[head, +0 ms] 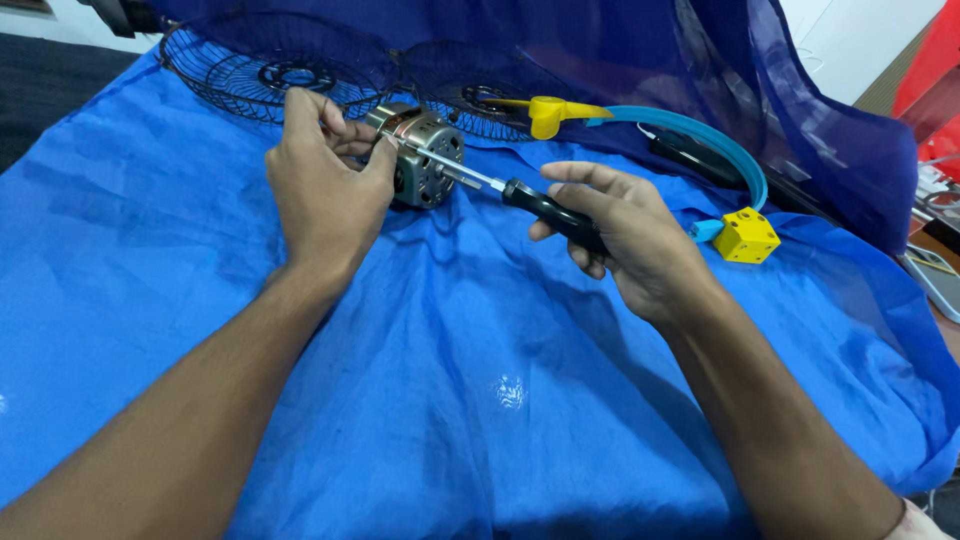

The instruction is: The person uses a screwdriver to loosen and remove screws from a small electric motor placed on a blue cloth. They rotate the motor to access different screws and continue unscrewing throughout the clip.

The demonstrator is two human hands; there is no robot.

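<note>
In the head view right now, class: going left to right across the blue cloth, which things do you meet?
Left hand → fan motor → screwdriver → right hand → yellow cube.

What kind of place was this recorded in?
Probably a small repair bench: a fan motor under a screwdriver, wire fan guards behind, all on a table draped in blue cloth.

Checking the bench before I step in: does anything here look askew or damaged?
Nothing looks damaged or spilled. The fan motor lies on its side on the rumpled blue cloth, steadied by the left hand while the right hand holds a screwdriver to it.
</note>
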